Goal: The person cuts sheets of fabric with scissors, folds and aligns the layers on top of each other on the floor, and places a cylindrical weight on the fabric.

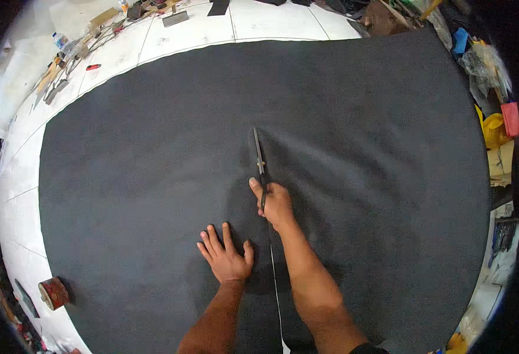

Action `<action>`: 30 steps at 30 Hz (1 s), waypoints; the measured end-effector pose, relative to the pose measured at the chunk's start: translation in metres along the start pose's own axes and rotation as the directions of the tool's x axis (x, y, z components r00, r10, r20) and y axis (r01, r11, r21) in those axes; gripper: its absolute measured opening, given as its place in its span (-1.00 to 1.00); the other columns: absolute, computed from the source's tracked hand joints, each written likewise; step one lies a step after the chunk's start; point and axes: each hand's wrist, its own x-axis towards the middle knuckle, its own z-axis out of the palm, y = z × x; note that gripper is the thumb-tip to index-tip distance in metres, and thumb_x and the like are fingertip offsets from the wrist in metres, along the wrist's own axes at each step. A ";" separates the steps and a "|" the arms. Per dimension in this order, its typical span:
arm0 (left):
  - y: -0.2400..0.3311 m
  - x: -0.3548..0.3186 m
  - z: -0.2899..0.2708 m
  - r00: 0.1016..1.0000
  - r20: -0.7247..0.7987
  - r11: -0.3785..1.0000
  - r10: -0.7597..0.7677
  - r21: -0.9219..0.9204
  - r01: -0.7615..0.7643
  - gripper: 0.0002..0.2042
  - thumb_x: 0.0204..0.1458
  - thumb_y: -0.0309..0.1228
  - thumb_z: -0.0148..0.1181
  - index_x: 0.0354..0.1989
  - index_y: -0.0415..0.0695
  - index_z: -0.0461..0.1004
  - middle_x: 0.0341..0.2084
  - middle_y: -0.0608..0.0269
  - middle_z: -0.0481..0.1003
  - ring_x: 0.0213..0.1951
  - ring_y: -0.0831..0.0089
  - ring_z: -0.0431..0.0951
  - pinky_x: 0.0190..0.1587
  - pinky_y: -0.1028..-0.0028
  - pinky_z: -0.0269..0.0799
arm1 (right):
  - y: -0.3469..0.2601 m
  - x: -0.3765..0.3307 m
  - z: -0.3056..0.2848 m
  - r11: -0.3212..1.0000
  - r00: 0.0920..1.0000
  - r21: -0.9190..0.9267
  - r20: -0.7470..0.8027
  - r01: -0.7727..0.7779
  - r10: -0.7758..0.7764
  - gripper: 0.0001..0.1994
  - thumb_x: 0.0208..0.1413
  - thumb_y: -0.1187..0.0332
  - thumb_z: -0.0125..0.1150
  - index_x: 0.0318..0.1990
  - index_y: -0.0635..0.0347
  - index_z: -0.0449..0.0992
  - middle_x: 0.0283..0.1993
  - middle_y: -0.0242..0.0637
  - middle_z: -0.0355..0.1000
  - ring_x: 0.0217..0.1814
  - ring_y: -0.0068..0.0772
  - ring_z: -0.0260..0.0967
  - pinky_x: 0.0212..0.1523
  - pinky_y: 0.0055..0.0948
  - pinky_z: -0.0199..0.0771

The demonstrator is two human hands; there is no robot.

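A wide dark grey sheet of material (135, 194) covers most of the table. My right hand (276, 205) grips a pair of scissors (259, 153) by the handles, with the blades pointing away from me over the sheet. From the scissors a narrow cut (274, 277) runs back toward me and widens at the near edge, where white shows through. Left of the cut, my left hand (227, 256) lies flat on the sheet, fingers spread and holding nothing. Creases fan out in the sheet to the right of the blades.
A rusty reddish cylinder (54, 293) stands on the sheet's left edge. White tabletop (177, 44) shows along the far and left sides, with a red cutter (93, 67), a grey block (175, 19) and a bottle (60, 40). Yellow (495, 131) and pink items crowd the right side.
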 end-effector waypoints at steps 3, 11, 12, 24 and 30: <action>0.003 0.001 -0.006 1.000 0.016 1.000 -0.001 0.023 0.001 -0.32 0.03 -0.09 0.08 0.32 -0.15 0.17 0.33 -0.25 0.01 0.40 -0.20 -0.11 0.39 -0.12 -0.33 | -0.027 0.024 0.004 1.000 1.000 0.020 0.012 -0.010 0.010 -0.47 0.07 -0.12 0.28 -0.63 0.13 0.32 -0.69 -0.41 0.26 -0.74 -0.55 0.21 -0.71 -0.50 0.19; 0.001 -0.002 0.011 0.999 0.054 1.000 0.006 0.017 -0.007 -0.32 0.03 -0.08 0.08 0.32 -0.16 0.17 0.34 -0.26 -0.02 0.41 -0.21 -0.17 0.37 -0.18 -0.36 | -0.074 0.136 0.017 0.993 0.995 -0.070 -0.023 0.091 -0.093 -0.46 0.03 -0.16 0.30 -0.61 0.14 0.33 -0.68 -0.39 0.26 -0.73 -0.54 0.21 -0.71 -0.50 0.22; -0.002 -0.003 0.012 0.999 0.048 0.999 0.011 0.032 -0.013 -0.32 0.03 -0.05 0.07 0.31 -0.14 0.19 0.33 -0.27 0.00 0.40 -0.23 -0.15 0.37 -0.20 -0.34 | -0.077 0.138 0.018 0.993 0.995 -0.071 -0.018 0.093 -0.095 -0.46 0.03 -0.16 0.30 -0.61 0.14 0.33 -0.68 -0.39 0.26 -0.73 -0.54 0.21 -0.71 -0.50 0.22; -0.005 -0.004 0.011 0.995 0.100 0.999 0.013 0.042 -0.017 -0.32 0.09 0.00 -0.02 0.29 -0.22 0.19 0.32 -0.34 0.00 0.38 -0.31 -0.11 0.33 -0.27 -0.31 | -0.146 0.270 0.045 0.999 0.998 -0.019 0.060 0.037 -0.035 -0.49 0.00 -0.13 0.35 -0.57 0.15 0.39 -0.66 -0.39 0.29 -0.72 -0.54 0.21 -0.70 -0.49 0.20; 0.005 -0.004 0.017 0.996 0.087 0.999 0.026 0.016 -0.028 -0.33 0.05 0.03 0.02 0.25 -0.18 0.27 0.30 -0.31 0.04 0.38 -0.28 -0.11 0.33 -0.27 -0.29 | -0.169 0.316 0.036 0.987 0.987 -0.067 0.076 0.147 -0.142 -0.53 0.07 -0.05 0.33 -0.59 0.15 0.38 -0.64 -0.39 0.31 -0.69 -0.55 0.22 -0.69 -0.49 0.21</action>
